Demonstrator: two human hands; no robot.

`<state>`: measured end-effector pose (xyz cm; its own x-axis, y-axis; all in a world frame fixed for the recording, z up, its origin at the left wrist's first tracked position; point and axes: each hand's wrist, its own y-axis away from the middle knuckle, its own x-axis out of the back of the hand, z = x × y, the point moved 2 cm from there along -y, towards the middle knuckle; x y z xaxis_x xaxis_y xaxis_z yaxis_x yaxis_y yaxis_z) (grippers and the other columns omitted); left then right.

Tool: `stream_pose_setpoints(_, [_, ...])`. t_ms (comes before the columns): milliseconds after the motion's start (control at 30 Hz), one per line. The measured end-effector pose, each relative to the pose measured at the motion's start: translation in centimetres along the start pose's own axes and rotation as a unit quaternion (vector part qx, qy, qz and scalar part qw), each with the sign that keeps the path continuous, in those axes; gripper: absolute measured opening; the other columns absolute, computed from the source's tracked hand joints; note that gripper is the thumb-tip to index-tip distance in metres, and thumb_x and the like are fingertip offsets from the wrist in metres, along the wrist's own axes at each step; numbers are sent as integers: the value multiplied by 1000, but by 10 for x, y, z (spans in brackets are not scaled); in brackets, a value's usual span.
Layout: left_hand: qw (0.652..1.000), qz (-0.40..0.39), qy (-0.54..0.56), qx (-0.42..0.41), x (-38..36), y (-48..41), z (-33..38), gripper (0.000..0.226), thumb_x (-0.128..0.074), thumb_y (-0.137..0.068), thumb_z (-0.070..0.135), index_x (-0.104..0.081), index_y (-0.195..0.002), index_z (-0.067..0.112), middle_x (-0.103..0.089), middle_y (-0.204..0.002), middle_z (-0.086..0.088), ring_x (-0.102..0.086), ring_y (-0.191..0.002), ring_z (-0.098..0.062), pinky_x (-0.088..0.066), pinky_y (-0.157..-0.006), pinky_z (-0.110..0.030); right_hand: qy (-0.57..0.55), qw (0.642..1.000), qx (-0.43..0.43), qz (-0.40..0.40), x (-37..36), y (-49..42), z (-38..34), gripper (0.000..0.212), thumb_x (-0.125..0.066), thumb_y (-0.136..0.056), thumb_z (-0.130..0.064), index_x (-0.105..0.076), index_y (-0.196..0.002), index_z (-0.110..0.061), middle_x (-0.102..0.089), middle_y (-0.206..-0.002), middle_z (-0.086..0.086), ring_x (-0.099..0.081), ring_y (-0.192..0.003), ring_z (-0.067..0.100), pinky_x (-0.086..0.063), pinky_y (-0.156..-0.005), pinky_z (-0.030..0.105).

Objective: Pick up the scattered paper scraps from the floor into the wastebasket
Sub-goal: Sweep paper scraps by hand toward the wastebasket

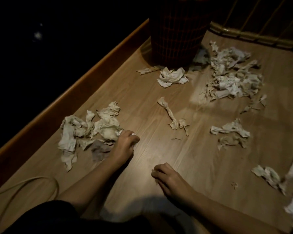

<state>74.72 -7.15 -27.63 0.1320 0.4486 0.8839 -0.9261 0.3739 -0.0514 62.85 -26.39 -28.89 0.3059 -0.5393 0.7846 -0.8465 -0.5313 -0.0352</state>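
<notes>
Scraps (pixel 233 78) strewn over floor (pixel 201 159); wastebasket (pixel 176 39) upright at far end. At near-left pile (pixel 85 130), left grip (pixel 125 143) pinches scrap (pixel 133 134) at pile's right edge. Nearer, right grip (pixel 166 174) curled on bare floor, apparently holding nothing.

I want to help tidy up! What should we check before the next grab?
1. Left hand holds a scrap: ok.
2. Right hand free for more: cannot tell, its fingers are curled and the light is dim.
3. Basket upright and near: ok.
4. Basket's top open: cannot tell, the picture cuts it off.
5. Floor clean: not ok, the left pile and the right pile lie there, with loose scraps between.
</notes>
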Motion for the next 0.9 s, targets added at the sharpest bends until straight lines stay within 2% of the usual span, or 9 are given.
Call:
stream_pose_setpoints(133, [998,61,29,14,31,9,-1,13,-69,-76,0,-72,-87,4,-67,-87,-14,-62,-83,-29,-31,-72,-16,7,998,9,63,5,-27,16,14,-52,-90,-8,-65,-96,-7,-63,-98,9,-54,-91,20,-46,-79,28])
stream_pose_setpoints(267, [985,151,43,66,73,9,-2,28,-65,-81,1,-67,-108,6,-60,-107,-13,-53,-95,-17,-37,-78,-19,-6,964,-117,237,49,-75,46,14,-59,-84,2,-64,-96,-3,-59,-97,12,-53,-88,19,-38,-77,18])
stream_pose_setpoints(333, [981,156,51,104,85,12,-8,38,-64,-83,5,-60,-120,11,-51,-123,-13,-49,-111,-21,-38,-89,-25,3,946,-174,272,67,-93,63,23,-58,-85,0,-60,-107,-4,-56,-105,12,-52,-96,23,-35,-80,15])
stream_pose_setpoints(467, [984,9,-49,173,78,28,-31,61,-67,-81,25,-41,-136,31,-19,-154,-12,-14,-140,-35,-25,-111,-57,136,929,-269,214,62,-95,82,30,-55,-89,-18,-54,-119,-16,-52,-122,7,-43,-109,29,-39,-86,41])
stream_pose_setpoints(567, [967,-102,-91,216,63,46,-43,67,-63,-84,33,-29,-141,40,-11,-158,-6,-7,-142,-36,-20,-110,-60,128,938,-240,213,53,-85,78,31,-53,-88,-3,-58,-119,-7,-58,-115,14,-49,-101,32,-41,-83,37])
stream_pose_setpoints(667, [970,-94,-97,203,48,58,-47,58,-60,-86,23,-38,-138,34,-35,-149,-10,-31,-131,-35,-33,-105,-50,99,948,-211,216,56,-78,74,27,-56,-83,7,-65,-108,2,-61,-100,18,-53,-91,32,-42,-76,34])
stream_pose_setpoints(767, [987,-36,-41,152,44,58,-45,40,-63,-77,2,-66,-111,24,-64,-110,-11,-53,-100,-30,-44,-81,-39,41,954,-224,198,70,-84,78,17,-62,-82,4,-70,-96,2,-65,-96,16,-59,-89,28,-42,-75,27])
stream_pose_setpoints(833, [991,-19,-22,131,47,53,-44,33,-61,-69,-9,-73,-87,17,-66,-84,-11,-57,-81,-31,-39,-67,-33,-34,943,-268,196,86,-91,85,13,-66,-80,2,-73,-91,-1,-69,-95,13,-61,-85,19,-41,-74,20])
stream_pose_setpoints(900, [992,-3,-15,129,53,45,-39,31,-60,-68,-11,-73,-83,13,-66,-79,-12,-59,-75,-30,-38,-63,-31,-125,913,-323,216,103,-92,91,12,-68,-80,-1,-74,-90,-3,-72,-93,10,-60,-71,7,-42,-62,8])
